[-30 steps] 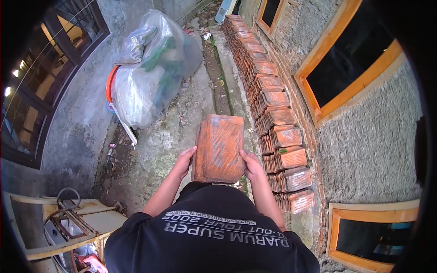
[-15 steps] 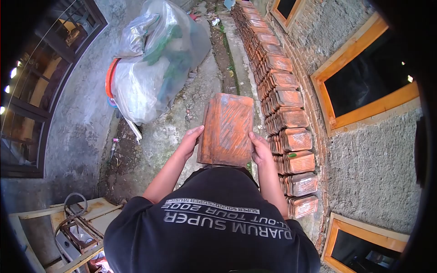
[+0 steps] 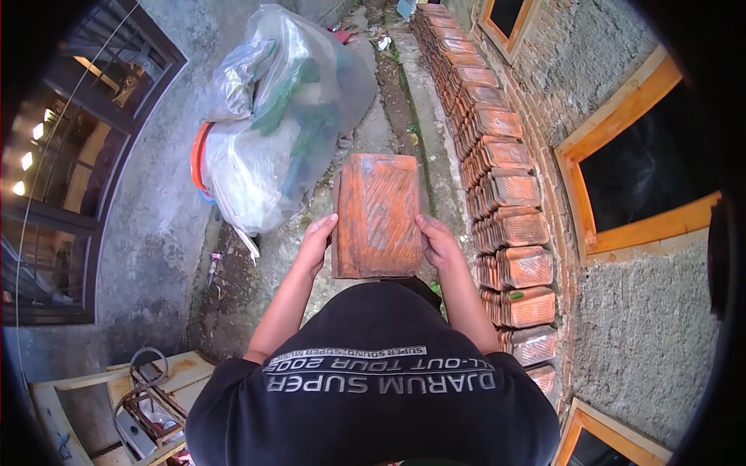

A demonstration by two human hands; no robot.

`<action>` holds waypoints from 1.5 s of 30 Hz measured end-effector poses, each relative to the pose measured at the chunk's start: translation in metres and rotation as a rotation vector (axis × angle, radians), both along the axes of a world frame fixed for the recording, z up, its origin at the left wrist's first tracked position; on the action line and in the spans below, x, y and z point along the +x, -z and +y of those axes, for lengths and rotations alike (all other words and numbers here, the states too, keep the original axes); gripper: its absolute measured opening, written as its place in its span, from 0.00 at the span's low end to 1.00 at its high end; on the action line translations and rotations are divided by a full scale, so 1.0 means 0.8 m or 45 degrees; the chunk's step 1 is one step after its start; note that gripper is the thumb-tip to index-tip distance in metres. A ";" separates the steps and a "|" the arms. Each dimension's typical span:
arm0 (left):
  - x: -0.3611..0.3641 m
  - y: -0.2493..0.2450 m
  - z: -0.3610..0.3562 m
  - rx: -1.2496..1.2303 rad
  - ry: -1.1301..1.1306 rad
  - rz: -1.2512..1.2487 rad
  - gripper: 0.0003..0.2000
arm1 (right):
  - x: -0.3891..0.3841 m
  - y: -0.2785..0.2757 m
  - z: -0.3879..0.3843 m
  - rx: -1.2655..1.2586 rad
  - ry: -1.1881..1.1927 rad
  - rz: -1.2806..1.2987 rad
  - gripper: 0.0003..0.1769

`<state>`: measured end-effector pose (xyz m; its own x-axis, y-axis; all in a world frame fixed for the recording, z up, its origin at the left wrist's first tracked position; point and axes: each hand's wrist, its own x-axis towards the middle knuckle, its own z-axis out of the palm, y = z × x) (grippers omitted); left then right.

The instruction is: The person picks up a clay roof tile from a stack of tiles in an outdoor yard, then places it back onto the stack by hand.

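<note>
An orange-brown clay roof tile (image 3: 378, 215), its face marked with slanted grooves, is held up in front of my body. My left hand (image 3: 317, 239) grips its left edge, thumb on the near face. On the opposite edge, my right hand (image 3: 437, 239) holds it the same way, with the other fingers partly hidden behind. The tile appears upright, its lower end close to my black shirt (image 3: 373, 334). To the right, a long row of stacked roof tiles (image 3: 517, 231) stands on edge against the wall.
A large bundle wrapped in clear plastic (image 3: 264, 155) stands ahead on the left, an orange rim at its side. A narrow concrete strip (image 3: 431, 116) runs forward beside the tiles. Wood-framed windows (image 3: 645, 167) line the right wall. A worn wooden frame (image 3: 85, 404) lies at lower left.
The tile has shifted slightly left and straightened a little, with both hands still on its sides. The surroundings have slid right and down in view as my head turned.
</note>
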<state>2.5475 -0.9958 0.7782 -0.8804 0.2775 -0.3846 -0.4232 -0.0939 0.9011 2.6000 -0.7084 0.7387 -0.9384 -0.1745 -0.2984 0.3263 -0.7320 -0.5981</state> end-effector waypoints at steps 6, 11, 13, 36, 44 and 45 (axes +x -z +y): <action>-0.101 -0.001 0.027 0.025 -0.029 -0.022 0.21 | -0.120 0.010 0.030 -0.040 -0.074 0.003 0.31; -0.167 0.004 0.069 0.070 -0.147 -0.037 0.20 | -0.190 0.017 0.069 0.017 -0.061 0.003 0.32; -0.197 0.007 0.078 0.085 -0.171 -0.078 0.20 | -0.219 0.019 0.078 0.026 -0.052 -0.017 0.33; -0.465 0.040 0.177 0.192 0.049 -0.116 0.19 | -0.438 0.015 0.173 0.112 0.145 -0.074 0.27; -0.626 0.049 0.182 0.273 0.091 -0.146 0.20 | -0.585 0.007 0.173 0.184 0.247 -0.150 0.26; -0.640 0.053 0.179 0.283 0.107 -0.157 0.20 | -0.596 0.011 0.171 0.186 0.246 -0.167 0.25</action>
<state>2.0356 -0.8525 0.7356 -0.8011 0.4370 -0.4090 -0.5432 -0.2439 0.8034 2.1229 -0.5716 0.7302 -0.9019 0.0574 -0.4281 0.2707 -0.6972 -0.6638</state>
